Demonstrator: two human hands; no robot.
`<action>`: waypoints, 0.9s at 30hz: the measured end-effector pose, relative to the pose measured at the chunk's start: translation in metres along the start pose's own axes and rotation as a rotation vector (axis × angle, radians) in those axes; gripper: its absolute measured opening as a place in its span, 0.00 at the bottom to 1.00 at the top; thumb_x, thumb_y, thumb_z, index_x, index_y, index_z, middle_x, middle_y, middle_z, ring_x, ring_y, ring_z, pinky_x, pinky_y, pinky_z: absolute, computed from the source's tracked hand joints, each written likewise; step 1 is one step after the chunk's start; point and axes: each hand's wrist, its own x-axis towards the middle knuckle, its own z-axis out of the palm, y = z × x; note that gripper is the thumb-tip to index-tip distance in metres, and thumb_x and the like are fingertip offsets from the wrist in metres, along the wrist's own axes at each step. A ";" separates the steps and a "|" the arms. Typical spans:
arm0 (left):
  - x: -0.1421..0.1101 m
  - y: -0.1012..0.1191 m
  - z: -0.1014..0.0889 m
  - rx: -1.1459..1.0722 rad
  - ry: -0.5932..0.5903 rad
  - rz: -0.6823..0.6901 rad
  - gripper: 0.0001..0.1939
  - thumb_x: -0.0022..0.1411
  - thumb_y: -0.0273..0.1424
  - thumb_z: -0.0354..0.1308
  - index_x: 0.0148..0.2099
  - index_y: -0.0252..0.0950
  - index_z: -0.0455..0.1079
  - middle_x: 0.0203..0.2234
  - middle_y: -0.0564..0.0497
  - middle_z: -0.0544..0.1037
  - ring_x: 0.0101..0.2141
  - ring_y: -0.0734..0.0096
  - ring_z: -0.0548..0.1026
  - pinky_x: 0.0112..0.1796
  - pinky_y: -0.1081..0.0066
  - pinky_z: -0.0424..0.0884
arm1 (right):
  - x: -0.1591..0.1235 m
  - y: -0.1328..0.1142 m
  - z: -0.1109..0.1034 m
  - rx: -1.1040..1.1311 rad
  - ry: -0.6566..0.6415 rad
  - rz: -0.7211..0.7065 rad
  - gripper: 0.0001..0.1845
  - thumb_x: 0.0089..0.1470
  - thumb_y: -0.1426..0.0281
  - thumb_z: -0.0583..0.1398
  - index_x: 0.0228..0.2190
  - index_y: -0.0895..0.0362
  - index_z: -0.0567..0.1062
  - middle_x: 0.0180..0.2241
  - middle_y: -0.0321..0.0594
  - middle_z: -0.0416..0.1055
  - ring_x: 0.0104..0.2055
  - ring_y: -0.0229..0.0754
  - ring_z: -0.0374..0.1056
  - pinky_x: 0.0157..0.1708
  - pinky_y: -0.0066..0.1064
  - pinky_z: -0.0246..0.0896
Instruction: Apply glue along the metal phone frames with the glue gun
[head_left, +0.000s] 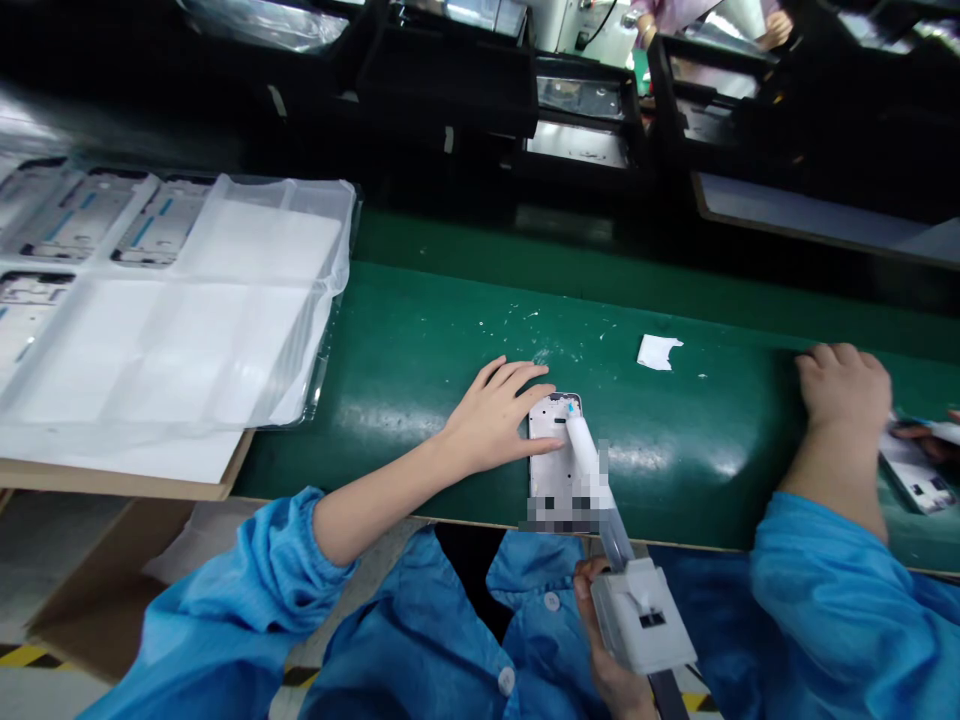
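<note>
A pale phone frame lies on the green bench near its front edge, its lower part blurred by pixel blocks. My left hand has its fingers stretched and spread; the index finger reaches the frame's top left corner and the thumb rests over its face. In my right hand is a white dispensing gun with a boxy body, a clear and white barrel and a small blue tip. That tip is over the upper right of the frame; whether it touches cannot be made out. My right fingers are partly hidden behind the gun.
At left, a clear plastic tray holds several phone frames with blue strips. A torn white scrap and white specks lie on the bench. To the right, a co-worker's hand rests near another frame. Black bins line the back.
</note>
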 end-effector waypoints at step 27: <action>0.000 -0.001 0.001 0.003 0.013 0.003 0.36 0.72 0.60 0.67 0.69 0.41 0.74 0.73 0.43 0.73 0.73 0.50 0.69 0.79 0.45 0.53 | -0.005 -0.013 -0.013 -0.011 -0.051 -0.010 0.34 0.81 0.72 0.40 0.65 0.71 0.80 0.71 0.55 0.67 0.67 0.53 0.62 0.61 0.44 0.61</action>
